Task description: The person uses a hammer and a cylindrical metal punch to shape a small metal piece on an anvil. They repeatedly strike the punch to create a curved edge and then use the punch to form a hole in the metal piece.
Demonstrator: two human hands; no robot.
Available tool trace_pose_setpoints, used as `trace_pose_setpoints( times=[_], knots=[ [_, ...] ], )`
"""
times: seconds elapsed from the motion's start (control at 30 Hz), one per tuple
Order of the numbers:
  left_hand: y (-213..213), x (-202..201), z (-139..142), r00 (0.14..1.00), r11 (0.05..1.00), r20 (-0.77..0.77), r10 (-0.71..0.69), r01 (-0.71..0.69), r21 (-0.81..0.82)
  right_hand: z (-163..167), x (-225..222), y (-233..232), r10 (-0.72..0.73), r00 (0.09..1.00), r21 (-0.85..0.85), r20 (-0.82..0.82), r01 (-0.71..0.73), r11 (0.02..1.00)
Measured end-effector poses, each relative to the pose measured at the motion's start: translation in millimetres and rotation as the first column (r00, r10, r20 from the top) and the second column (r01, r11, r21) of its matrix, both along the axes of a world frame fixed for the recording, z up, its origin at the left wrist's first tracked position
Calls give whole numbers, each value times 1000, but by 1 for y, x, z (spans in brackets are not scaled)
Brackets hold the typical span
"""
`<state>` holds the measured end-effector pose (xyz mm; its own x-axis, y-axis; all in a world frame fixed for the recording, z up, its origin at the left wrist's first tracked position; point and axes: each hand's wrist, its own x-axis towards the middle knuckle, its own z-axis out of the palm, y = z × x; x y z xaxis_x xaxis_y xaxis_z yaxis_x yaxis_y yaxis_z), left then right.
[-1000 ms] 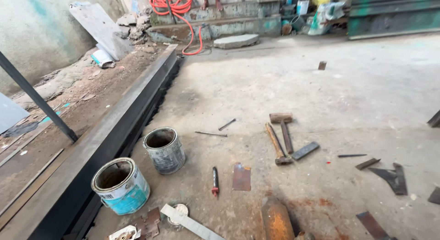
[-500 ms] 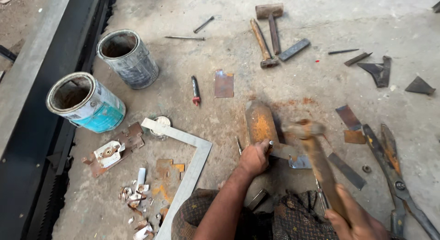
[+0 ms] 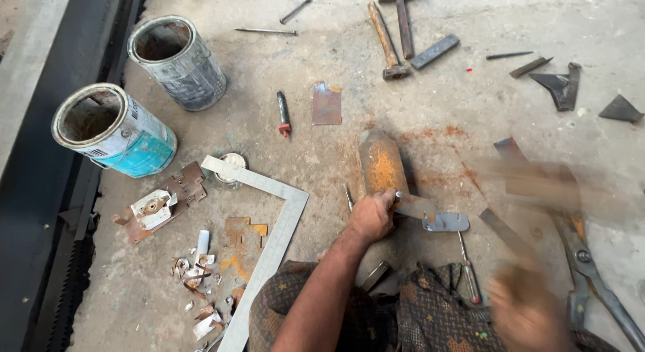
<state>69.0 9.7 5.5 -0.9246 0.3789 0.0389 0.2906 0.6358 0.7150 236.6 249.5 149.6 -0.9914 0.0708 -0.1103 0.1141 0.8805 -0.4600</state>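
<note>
My left hand (image 3: 371, 216) is closed around a short metal chisel (image 3: 398, 196). Its tip rests on a flat grey metal piece (image 3: 440, 220) that lies against a rusty rounded iron block (image 3: 381, 165) on the concrete floor. My right hand (image 3: 527, 313) is at the lower right, blurred by motion. It grips a wooden-handled hammer (image 3: 531, 181), which shows only as a smear to the right of the block, clear of the chisel. My knees in patterned cloth fill the bottom edge.
Two open paint cans (image 3: 115, 129) (image 3: 178, 60) stand at the upper left beside a dark steel beam (image 3: 40, 191). A steel square (image 3: 275, 238), metal scraps, a red-tipped screwdriver (image 3: 283, 113), spare hammers (image 3: 388, 39) and long snips (image 3: 594, 278) lie around.
The view dropped from the yard to the floor at my knees. In the last half second the hammer swung from above the block out to the right; my left hand stayed put.
</note>
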Motion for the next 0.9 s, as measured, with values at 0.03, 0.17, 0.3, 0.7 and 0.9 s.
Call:
trace_pose_setpoints(
  times=[0.03,0.17,0.3,0.7,0.9],
  knots=[
    [-1,-1,-1,999,1000,32,-5,5,-20,3,-8,-2,42,985,79,165,-56,995],
    [-2,-8,-4,997,997,-57,-54,50,-56,35,-22,9,43,926,167,375,-113,979],
    [-5,-8,-7,998,998,0,-61,61,-30,59,5,12,-210,969,-96,-126,199,975],
    [-6,-6,-12,995,996,-62,-78,76,-38,51,-10,3,-45,974,22,221,41,999],
    [-8,-5,-10,996,991,-57,-63,56,-120,27,-26,-13,66,861,314,505,-254,915]
  ],
)
